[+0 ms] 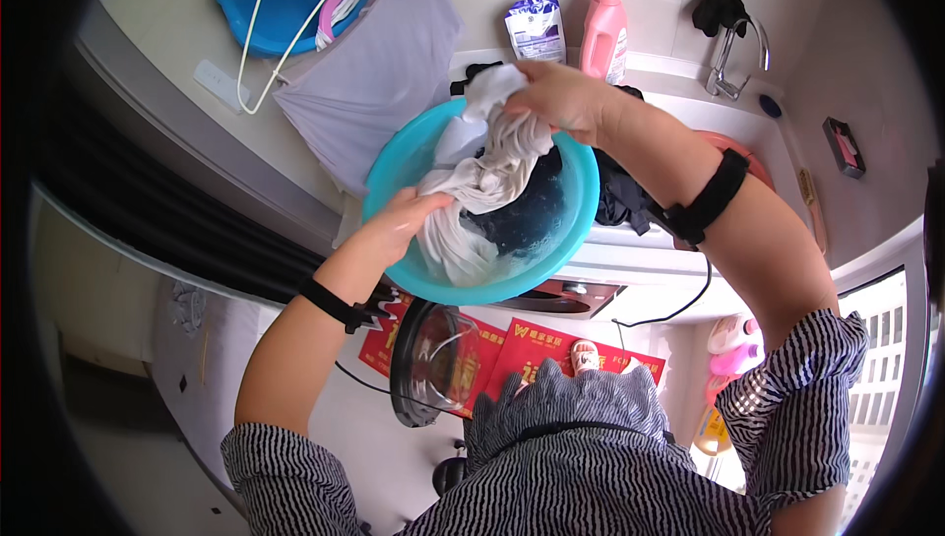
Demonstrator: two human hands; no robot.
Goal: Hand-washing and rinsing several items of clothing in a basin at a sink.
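Note:
A wet, twisted white cloth [491,174] hangs between my two hands over a turquoise plastic basin [481,294]. My left hand [413,215] grips its lower part at the basin's left side, and the cloth's end droops towards the water. Higher up, near the basin's far right rim, my right hand [557,102] is closed on the bunched upper part. Dark water or dark fabric [535,204] shows inside the basin; which one is unclear. Another pale piece [459,139] lies by the inner far wall.
Behind the basin stand a pink detergent bottle [604,34] and a pouch [537,26]. Black clothing [624,193] lies at the right, beside a white sink with a chrome faucet [727,82]. A grey cloth [384,56], blue basin [258,19] and white hanger [247,56] are at upper left.

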